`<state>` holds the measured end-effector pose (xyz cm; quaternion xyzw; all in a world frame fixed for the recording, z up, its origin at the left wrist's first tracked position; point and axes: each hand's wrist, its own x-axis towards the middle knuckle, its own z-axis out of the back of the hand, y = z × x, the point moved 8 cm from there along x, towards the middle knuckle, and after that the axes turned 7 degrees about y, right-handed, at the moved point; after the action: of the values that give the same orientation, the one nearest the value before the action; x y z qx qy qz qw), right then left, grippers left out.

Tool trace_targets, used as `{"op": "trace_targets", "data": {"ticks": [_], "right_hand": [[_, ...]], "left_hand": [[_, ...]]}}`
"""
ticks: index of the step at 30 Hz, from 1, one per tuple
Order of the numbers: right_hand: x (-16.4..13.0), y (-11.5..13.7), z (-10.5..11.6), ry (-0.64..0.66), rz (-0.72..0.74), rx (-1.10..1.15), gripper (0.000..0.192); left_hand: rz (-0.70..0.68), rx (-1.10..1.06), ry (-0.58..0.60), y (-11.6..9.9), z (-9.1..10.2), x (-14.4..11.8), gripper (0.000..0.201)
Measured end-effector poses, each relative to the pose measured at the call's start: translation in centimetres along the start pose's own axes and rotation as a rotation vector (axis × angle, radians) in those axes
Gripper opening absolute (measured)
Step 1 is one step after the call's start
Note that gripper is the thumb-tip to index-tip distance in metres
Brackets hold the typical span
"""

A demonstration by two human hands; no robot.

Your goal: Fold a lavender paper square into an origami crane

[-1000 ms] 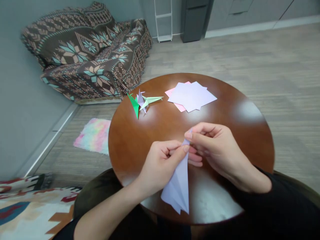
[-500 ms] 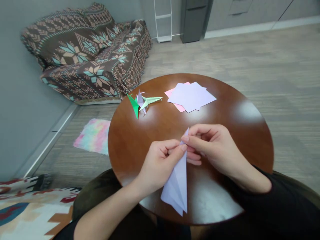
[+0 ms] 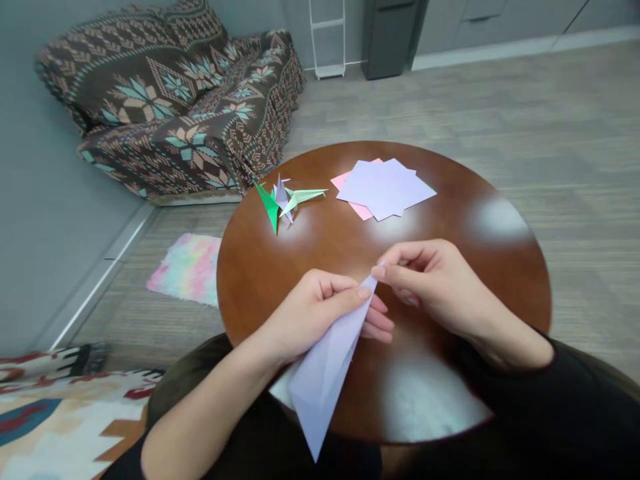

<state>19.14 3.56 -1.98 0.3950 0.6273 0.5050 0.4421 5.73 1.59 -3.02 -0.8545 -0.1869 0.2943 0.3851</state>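
Between my hands is a folded sheet of lavender origami paper, long and narrow, tapering to a point at its upper end. My left hand grips it below that tip, thumb on top and the other fingers behind. The thumb and index finger of my right hand pinch the pointed tip, which they partly cover. The paper's wide end hangs toward me, past the near edge of the round brown table.
Folded paper cranes in green, lavender and pale green stand at the table's far left. Fanned square sheets, lavender over pink, lie at the far middle. Beyond are a sofa under a patterned cover and a pastel fluffy mat.
The folded paper has swung so its wide end points down and to the left, showing a broader face. My left hand has shifted slightly left; my right hand still pinches the tip.
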Motion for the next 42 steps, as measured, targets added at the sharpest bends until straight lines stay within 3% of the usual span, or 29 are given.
{"op": "trace_targets", "data": {"ticks": [5,13,19,23,30,38,42], "right_hand": [[-0.1,0.3,1.0,-0.070,0.032,0.000,0.025],[-0.3,0.9,1.2,-0.022,-0.006,-0.101,0.017],[-0.9,1.9,-0.4,0.250,0.000,-0.438,0.012],[-1.1,1.5,-2.1,0.397,-0.005,-0.388,0.012],[-0.7,1.6,-0.6,0.242,-0.007,-0.412,0.014],[-0.8,1.1,-1.6,0.362,-0.046,-0.532,0.012],[-0.7,1.1,-1.7,0.345,-0.052,-0.487,0.012]], "left_hand": [[0.034,0.023,0.020,0.2,0.4,0.1,0.025],[0.099,0.064,0.065,0.2,0.6,-0.2,0.021],[0.196,0.174,0.130,1.2,0.2,-0.4,0.021],[0.194,0.232,0.127,1.3,0.1,-0.1,0.025],[0.177,0.311,0.149,0.6,1.2,0.6,0.025],[0.259,0.339,0.249,1.4,1.0,0.5,0.025],[0.254,0.336,0.261,1.2,0.9,0.5,0.024]]}}
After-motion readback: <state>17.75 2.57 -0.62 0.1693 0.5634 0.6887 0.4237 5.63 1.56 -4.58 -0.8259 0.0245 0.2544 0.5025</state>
